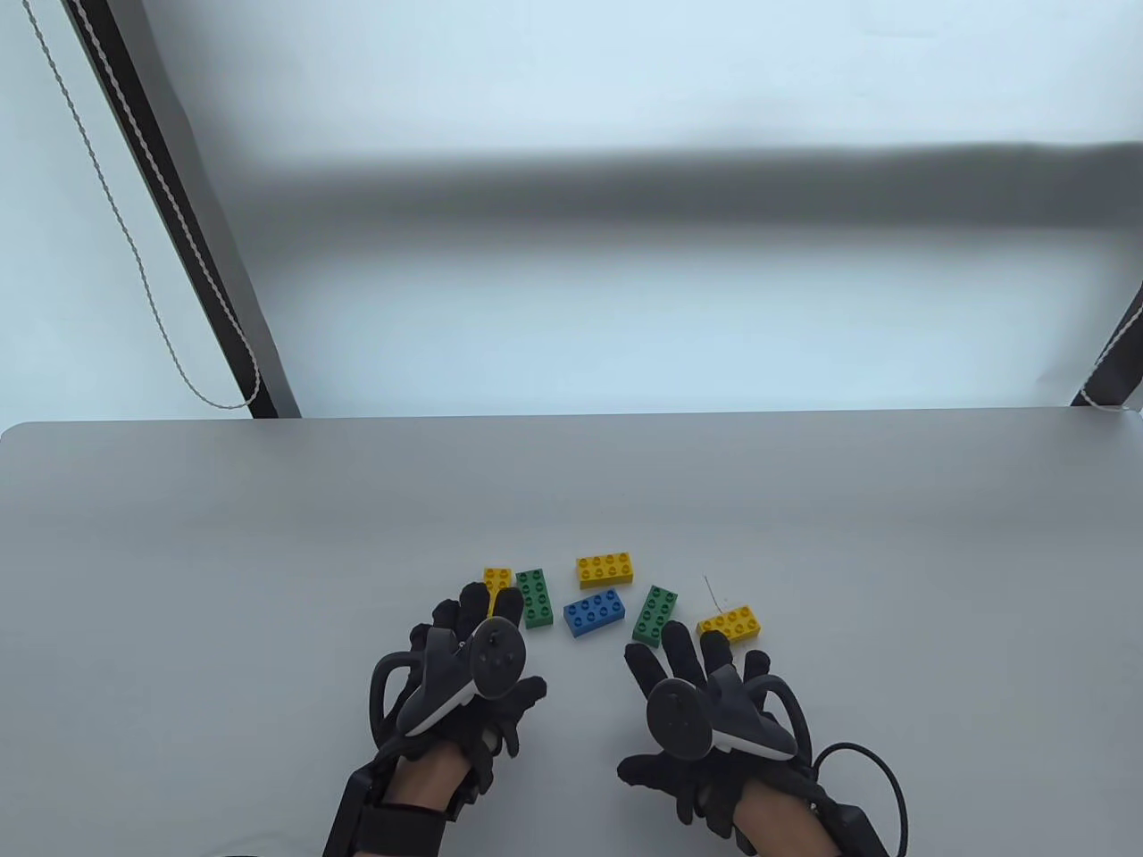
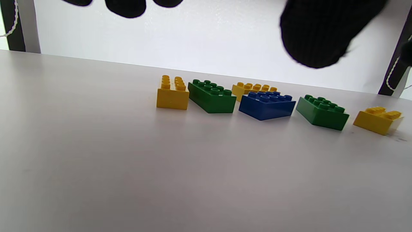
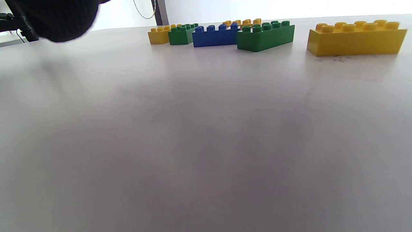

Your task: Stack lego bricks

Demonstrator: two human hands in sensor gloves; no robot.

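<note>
Several loose bricks lie on the grey table [image 1: 223, 536] near its front. From left: a yellow brick [image 1: 496, 578], a green brick [image 1: 534, 597], a blue brick [image 1: 594, 612], a yellow brick behind it [image 1: 605, 569], a second green brick [image 1: 655, 615], and a yellow brick at the right [image 1: 731, 622]. My left hand [image 1: 473, 643] is open, fingers spread, just short of the left yellow and green bricks. My right hand [image 1: 688, 665] is open, fingertips just short of the right green and yellow bricks. Neither holds anything. The bricks show in the left wrist view [image 2: 267, 104] and right wrist view [image 3: 355, 40].
The table's far edge [image 1: 571, 418] runs behind the bricks, with a white backdrop beyond. Black frame posts stand at the back left [image 1: 179, 205] and back right [image 1: 1116, 357]. A cable [image 1: 884, 777] trails from my right wrist.
</note>
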